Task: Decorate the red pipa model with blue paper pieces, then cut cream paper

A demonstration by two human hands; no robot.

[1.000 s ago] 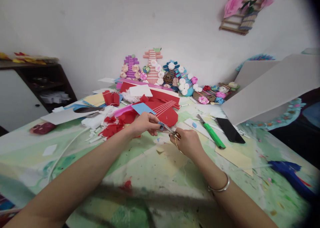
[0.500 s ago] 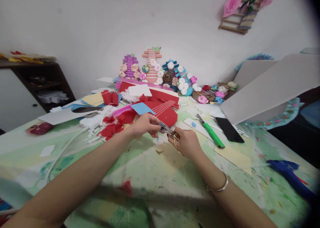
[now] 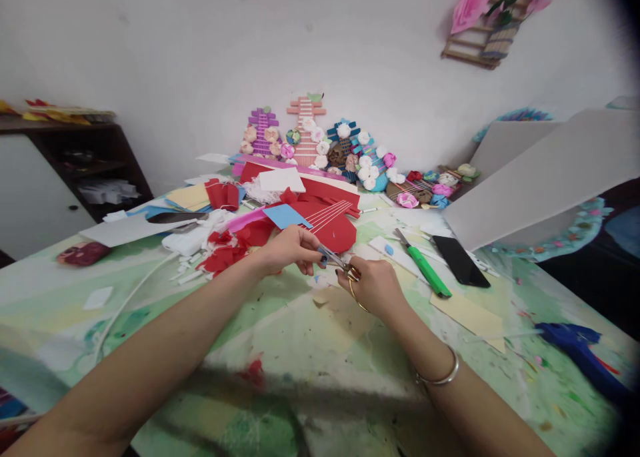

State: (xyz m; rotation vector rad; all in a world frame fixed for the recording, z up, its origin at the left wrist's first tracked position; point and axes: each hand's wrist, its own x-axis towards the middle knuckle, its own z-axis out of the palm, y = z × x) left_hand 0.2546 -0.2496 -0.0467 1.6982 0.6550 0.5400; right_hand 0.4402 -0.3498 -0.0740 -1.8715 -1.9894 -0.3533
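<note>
Head view: bare right hand (image 3: 373, 280) grips small metal scissors (image 3: 341, 263), fingers curled round the handles, blades pointing at the left hand. Bare left hand (image 3: 297, 251) has thumb and fingers brought close together right at the blade tips; cannot tell what, if anything, it pinches, too small. Scissors sit between the two hands, above the green-and-cream painted table (image 3: 300, 350), just on the near side of the flat red rounded piece with white strings (image 3: 340, 233).

Main risk: a nicked left fingertip, since the fingers are touching or just beside the blades; a slip of the right hand or a blind squeeze would do it. Cannot tell how far apart the blades are. A small offcut could also drop and get lost among the crumpled red scraps (image 3: 225, 253) and short white sticks (image 3: 190, 278). Blades reaching forward might snag the white strings. The blue square card (image 3: 285, 215) overlaps the red piece, likely easy to knock off with the left wrist.

Right side: green-handled knife (image 3: 425, 270) lies near the right hand beside the black phone (image 3: 461, 262); a careless sideways sweep could catch its narrow end, if that is bare blade.
</note>
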